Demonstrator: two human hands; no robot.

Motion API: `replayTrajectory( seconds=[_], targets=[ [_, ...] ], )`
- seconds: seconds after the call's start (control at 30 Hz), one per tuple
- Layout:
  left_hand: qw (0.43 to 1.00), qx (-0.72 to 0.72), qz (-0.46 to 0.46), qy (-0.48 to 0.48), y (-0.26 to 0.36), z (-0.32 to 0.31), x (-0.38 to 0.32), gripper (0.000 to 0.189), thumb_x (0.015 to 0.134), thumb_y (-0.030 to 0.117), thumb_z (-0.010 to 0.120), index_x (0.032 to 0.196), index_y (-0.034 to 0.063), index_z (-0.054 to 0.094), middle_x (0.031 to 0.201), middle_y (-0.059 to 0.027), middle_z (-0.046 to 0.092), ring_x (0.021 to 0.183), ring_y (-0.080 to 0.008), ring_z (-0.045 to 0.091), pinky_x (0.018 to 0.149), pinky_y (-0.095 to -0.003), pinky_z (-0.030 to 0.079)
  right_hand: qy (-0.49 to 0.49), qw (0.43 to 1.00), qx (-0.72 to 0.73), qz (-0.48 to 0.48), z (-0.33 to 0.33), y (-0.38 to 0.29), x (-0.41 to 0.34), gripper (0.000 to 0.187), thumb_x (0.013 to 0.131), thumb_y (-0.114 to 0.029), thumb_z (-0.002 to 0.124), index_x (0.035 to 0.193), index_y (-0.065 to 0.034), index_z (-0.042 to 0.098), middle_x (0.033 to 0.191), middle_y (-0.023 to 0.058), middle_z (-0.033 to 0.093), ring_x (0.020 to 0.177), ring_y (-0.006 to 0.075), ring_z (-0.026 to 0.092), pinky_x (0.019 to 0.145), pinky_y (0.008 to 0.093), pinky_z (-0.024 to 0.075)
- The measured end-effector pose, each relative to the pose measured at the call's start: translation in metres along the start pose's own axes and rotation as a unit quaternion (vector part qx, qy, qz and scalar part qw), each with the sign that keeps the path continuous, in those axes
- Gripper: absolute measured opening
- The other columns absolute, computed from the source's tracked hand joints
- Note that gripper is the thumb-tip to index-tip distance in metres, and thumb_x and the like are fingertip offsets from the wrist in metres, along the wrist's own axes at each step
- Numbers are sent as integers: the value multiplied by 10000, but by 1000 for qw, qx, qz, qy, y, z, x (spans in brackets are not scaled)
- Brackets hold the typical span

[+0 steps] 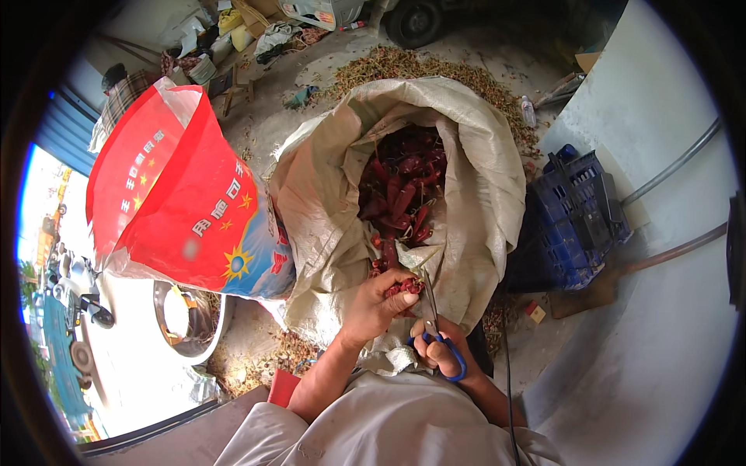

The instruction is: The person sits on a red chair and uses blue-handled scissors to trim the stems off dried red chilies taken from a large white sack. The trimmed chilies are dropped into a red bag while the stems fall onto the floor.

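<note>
A large white woven plastic sack point(315, 204) stands before me with its rim rolled down, holding many dried red chili peppers point(402, 192). Over its near edge, my left hand point(382, 303) pinches a small bunch of dried red chilies point(406, 286) whose pale stems point up and right. My right hand point(437, 348) has its fingers in the blue handles of a pair of scissors point(430, 303). The scissor blades point away from me, close beside the stems; whether they touch them cannot be told.
Left of the sack stands a tall red printed plastic bag point(192, 204). A blue plastic crate point(568, 233) is at right by the wall. Stem litter point(419, 61) lies on the floor behind the sack, near a plastic bottle point(528, 110). A dark cable point(508, 373) runs beside my right arm.
</note>
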State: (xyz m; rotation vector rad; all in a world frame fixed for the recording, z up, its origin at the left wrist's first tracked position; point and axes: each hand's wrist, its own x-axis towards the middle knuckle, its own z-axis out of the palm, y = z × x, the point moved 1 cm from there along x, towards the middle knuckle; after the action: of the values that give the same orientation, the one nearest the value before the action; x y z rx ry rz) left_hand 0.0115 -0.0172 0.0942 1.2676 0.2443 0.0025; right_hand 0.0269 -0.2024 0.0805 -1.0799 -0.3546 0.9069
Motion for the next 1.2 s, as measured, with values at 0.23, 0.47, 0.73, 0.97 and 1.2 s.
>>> replayTrajectory(
  seconds=[0.23,0.47,0.73,0.97,1.2],
  targets=[
    [995,-92,7,-31,-19,1,3,218,935,187,676,1072,26,621,838,-9,613,704,-77,579,650,-225,519,-28,995,92,1,-3,7,-3,624,849,-588,672,1073,-21,537,711,-31,471,540,32,368,476,203,285],
    [994,-107,3,2,-31,0,-2,210,931,177,678,1079,40,620,855,-35,645,719,-93,598,623,-246,529,-54,988,146,21,-4,12,-1,682,844,-618,662,1107,-6,517,699,-26,468,513,32,362,460,203,274],
    [990,125,-62,-11,-86,-15,-37,153,915,137,699,1023,29,684,940,-27,689,839,-85,613,765,-245,490,12,937,327,-124,-29,11,7,567,900,-600,592,1076,-68,508,633,-57,392,452,35,344,393,200,235],
    [998,-8,-34,44,-64,-18,-29,205,925,128,685,1095,42,609,850,32,571,743,-44,504,680,-212,433,69,971,166,-155,-25,23,-1,647,847,-595,674,1092,-19,509,673,13,482,522,96,436,458,244,366],
    [975,197,-66,84,-19,-22,9,271,860,146,724,1043,13,575,856,-67,637,786,-165,610,673,-326,486,103,915,348,-178,-14,4,31,765,838,-657,619,1324,-104,409,1165,132,515,1108,299,492,1065,566,355]
  ],
)
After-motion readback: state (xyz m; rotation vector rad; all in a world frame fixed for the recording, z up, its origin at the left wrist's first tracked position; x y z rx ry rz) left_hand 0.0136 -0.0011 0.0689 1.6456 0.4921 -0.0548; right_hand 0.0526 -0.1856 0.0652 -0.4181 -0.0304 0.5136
